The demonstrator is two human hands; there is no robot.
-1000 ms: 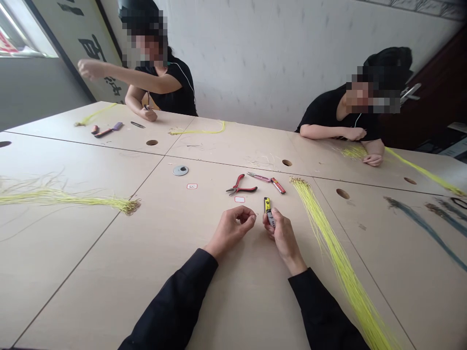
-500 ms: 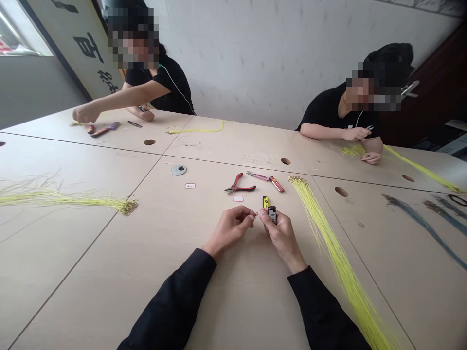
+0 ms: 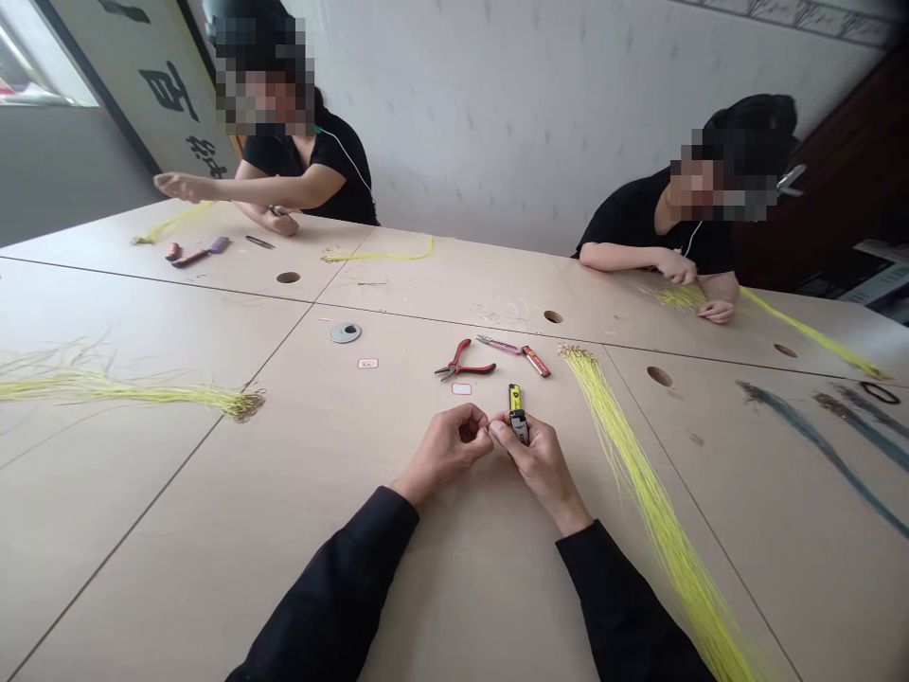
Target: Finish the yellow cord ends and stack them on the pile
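Observation:
My right hand (image 3: pixel 540 464) is shut on a yellow-and-black lighter (image 3: pixel 518 424), whose metal head shows between my fingers. My left hand (image 3: pixel 446 450) pinches something very thin at its fingertips, probably a cord end, and nearly touches my right hand. Just beyond my hands lie red-handled pliers (image 3: pixel 461 367), pink-handled snips (image 3: pixel 501 344) and a small red-and-yellow box (image 3: pixel 536 361). A long bundle of yellow cords (image 3: pixel 639 483) stretches along the table to the right of my right hand.
Two co-workers in black (image 3: pixel 312 170) (image 3: pixel 682 218) work across the pale jointed table (image 3: pixel 177 530), which has round holes (image 3: pixel 659 376). More yellow cord (image 3: pixel 120 390) lies left, blue-grey cords (image 3: pixel 816 440) right, and a metal disc (image 3: pixel 345 332) ahead.
My hands have moved closer together, and their fingertips now almost meet near the lighter. The far-left co-worker's raised arm has shifted across the table edge.

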